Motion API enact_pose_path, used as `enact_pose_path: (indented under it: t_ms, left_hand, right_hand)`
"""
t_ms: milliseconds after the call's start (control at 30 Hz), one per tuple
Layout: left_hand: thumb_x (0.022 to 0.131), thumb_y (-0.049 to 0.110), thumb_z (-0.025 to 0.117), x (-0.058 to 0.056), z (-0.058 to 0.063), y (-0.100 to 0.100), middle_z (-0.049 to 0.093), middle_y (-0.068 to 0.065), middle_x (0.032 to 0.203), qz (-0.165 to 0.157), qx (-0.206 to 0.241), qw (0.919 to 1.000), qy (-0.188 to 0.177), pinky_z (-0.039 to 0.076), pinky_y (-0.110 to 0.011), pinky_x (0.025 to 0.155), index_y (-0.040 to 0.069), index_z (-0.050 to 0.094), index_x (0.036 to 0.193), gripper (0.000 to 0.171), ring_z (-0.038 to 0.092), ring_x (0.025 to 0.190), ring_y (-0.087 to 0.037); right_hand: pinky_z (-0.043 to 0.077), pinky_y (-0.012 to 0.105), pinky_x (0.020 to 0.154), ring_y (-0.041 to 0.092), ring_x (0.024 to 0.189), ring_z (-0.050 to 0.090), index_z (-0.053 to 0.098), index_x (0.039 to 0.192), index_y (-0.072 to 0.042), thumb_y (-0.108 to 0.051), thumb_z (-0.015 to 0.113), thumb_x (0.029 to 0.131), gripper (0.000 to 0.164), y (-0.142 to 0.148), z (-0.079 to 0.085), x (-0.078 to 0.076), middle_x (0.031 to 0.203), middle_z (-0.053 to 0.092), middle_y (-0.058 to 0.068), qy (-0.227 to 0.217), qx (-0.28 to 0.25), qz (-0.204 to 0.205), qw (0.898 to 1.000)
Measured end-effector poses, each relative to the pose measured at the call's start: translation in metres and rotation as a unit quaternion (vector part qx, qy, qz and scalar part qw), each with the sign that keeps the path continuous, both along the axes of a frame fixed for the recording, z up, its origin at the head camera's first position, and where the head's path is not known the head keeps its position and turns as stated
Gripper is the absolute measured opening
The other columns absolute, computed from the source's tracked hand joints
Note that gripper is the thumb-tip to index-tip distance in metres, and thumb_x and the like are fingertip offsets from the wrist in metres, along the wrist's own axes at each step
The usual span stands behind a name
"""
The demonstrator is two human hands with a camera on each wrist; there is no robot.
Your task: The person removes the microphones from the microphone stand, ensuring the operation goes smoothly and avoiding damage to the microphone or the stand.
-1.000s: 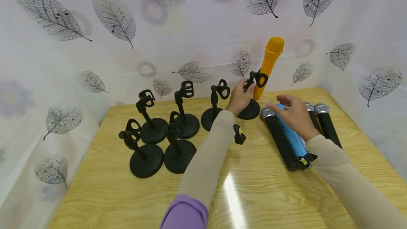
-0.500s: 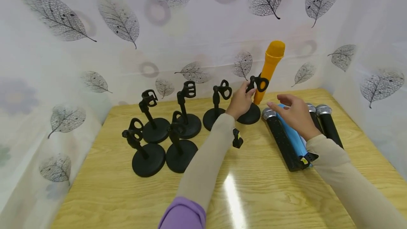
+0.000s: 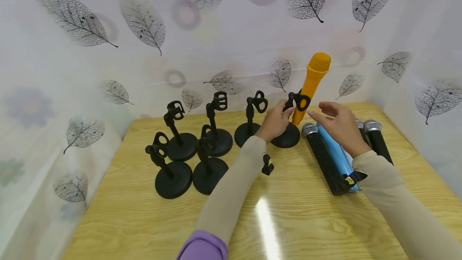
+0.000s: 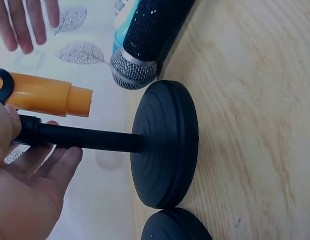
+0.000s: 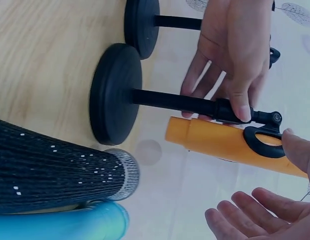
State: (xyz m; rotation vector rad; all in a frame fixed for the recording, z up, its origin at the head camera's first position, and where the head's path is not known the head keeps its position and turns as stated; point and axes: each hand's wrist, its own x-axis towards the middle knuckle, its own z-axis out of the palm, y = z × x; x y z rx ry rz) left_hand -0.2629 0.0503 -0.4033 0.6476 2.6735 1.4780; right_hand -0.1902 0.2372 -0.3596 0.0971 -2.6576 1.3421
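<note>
My left hand (image 3: 276, 121) grips the upper post of a black desktop microphone stand (image 3: 286, 136), thumb near its joint. An orange microphone (image 3: 313, 81) sits tilted in that stand's ring clip (image 5: 265, 142), head up. In the left wrist view, the stand's round base (image 4: 165, 145) is beside another base (image 4: 176, 227); whether it rests fully on the table is hard to tell. My right hand (image 3: 341, 127) hovers right of the orange microphone, fingers relaxed and holding nothing. In the right wrist view, its thumb (image 5: 297, 150) is close to the clip; contact is unclear.
Several black stands with bare clips, including one stand (image 3: 249, 121) nearest my left hand, occupy the table's left half. Under my right arm lie a black speckled microphone (image 3: 325, 163), a blue one (image 3: 333, 151) and black ones (image 3: 377, 141). Patterned cloth hangs behind the table (image 3: 288, 220).
My left hand has brought the stand with the orange microphone slightly down and nearer to me. The right hand stays almost in place, now closer to the microphone. The head view shifts slightly.
</note>
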Motion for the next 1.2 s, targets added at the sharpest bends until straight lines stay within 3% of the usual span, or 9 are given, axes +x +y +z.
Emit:
enact_pose_path:
  t_ms: [100, 167, 300, 433, 700, 967, 1200]
  left_hand:
    - [0.110, 0.030, 0.045, 0.005, 0.000, -0.001, 0.068, -0.006, 0.123, -0.001, -0.012, 0.9999, -0.001, 0.051, -0.027, 0.089, 0.011, 0.046, 0.148, 0.042, 0.064, 0.107, -0.012]
    - [0.110, 0.029, 0.045, 0.009, 0.001, -0.002, 0.068, -0.006, 0.119, -0.007, -0.014, 0.9999, -0.001, 0.051, -0.026, 0.083, 0.013, 0.045, 0.147, 0.041, 0.065, 0.099, -0.012]
    - [0.109, 0.029, 0.045, 0.016, 0.002, -0.004, 0.065, -0.006, 0.101, -0.026, -0.009, 0.9996, -0.004, 0.045, -0.025, 0.068, 0.016, 0.044, 0.136, 0.030, 0.059, 0.079, -0.015]
    - [0.109, 0.031, 0.044, 0.021, 0.000, -0.007, 0.057, -0.007, 0.089, -0.044, -0.012, 0.9990, -0.006, 0.041, -0.024, 0.061, 0.017, 0.042, 0.126, 0.022, 0.052, 0.069, -0.017]
    - [0.109, 0.033, 0.043, 0.029, -0.002, -0.013, 0.057, -0.004, 0.087, -0.064, -0.020, 0.9976, 0.018, 0.043, -0.022, 0.062, 0.014, 0.045, 0.142, 0.039, 0.053, 0.067, -0.014]
    - [0.109, 0.029, 0.044, 0.043, -0.005, -0.023, 0.048, -0.003, 0.072, -0.075, -0.019, 0.9957, 0.051, 0.036, -0.021, 0.051, 0.009, 0.051, 0.125, 0.026, 0.043, 0.053, -0.013]
    - [0.109, 0.030, 0.044, 0.054, -0.005, -0.032, 0.048, -0.003, 0.073, -0.079, -0.017, 0.9958, 0.043, 0.036, -0.021, 0.051, 0.014, 0.049, 0.120, 0.021, 0.043, 0.054, -0.013]
  right_hand:
    - [0.044, 0.056, 0.103, 0.044, 0.134, 0.048, 0.048, 0.145, 0.006, -0.050, 0.067, 0.096, 0.076, 0.000, 0.003, -0.002, 0.145, 0.049, 0.029, 0.005, -0.012, 0.001, 1.000]
    - [0.044, 0.056, 0.103, 0.044, 0.134, 0.048, 0.047, 0.145, 0.006, -0.050, 0.067, 0.096, 0.077, 0.000, 0.004, -0.002, 0.145, 0.049, 0.028, 0.006, -0.018, -0.001, 1.000]
    - [0.044, 0.055, 0.102, 0.044, 0.133, 0.049, 0.046, 0.147, 0.006, -0.051, 0.067, 0.096, 0.079, -0.001, 0.008, -0.003, 0.146, 0.049, 0.028, 0.005, -0.021, -0.006, 1.000]
    - [0.044, 0.057, 0.101, 0.044, 0.132, 0.050, 0.046, 0.146, 0.006, -0.050, 0.066, 0.097, 0.077, -0.002, 0.012, -0.004, 0.146, 0.049, 0.028, 0.013, -0.018, -0.010, 1.000]
    - [0.042, 0.061, 0.102, 0.043, 0.130, 0.052, 0.049, 0.146, 0.001, -0.045, 0.067, 0.098, 0.069, -0.007, 0.018, -0.002, 0.143, 0.053, 0.023, 0.033, -0.031, 0.003, 0.999]
    - [0.045, 0.060, 0.099, 0.041, 0.122, 0.058, 0.055, 0.141, -0.002, -0.042, 0.067, 0.098, 0.059, -0.015, 0.021, 0.003, 0.136, 0.058, 0.021, 0.032, -0.031, 0.022, 0.999]
    - [0.047, 0.060, 0.095, 0.040, 0.116, 0.063, 0.062, 0.133, -0.001, -0.035, 0.069, 0.098, 0.049, -0.022, 0.022, 0.011, 0.128, 0.064, 0.021, 0.053, -0.014, 0.042, 0.998]
